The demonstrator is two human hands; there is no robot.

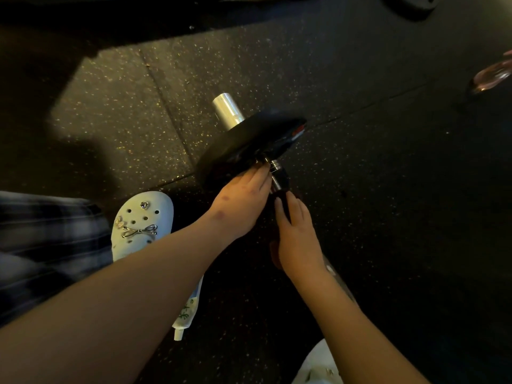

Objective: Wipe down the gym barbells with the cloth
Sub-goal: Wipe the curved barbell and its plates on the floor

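Note:
A barbell lies across the dark speckled rubber floor, its silver sleeve end (pixel 227 110) pointing away from me. A black weight plate (pixel 243 142) sits on the sleeve, with the steel collar and bar (pixel 274 169) coming out toward me. My left hand (pixel 241 202) rests on the plate's inner face beside the collar, fingers nearly straight. My right hand (pixel 295 231) wraps around the bar just below the collar, with a dark cloth (pixel 283 200) between its thumb and fingers. The bar under that hand is hidden.
My white clog (pixel 144 220) with charms stands left of the plate, plaid trousers (pixel 41 245) beside it. A white tube (pixel 186 309) lies under my left forearm. Another black plate (pixel 410 4) sits at the top right, a pink object (pixel 493 74) at the right edge.

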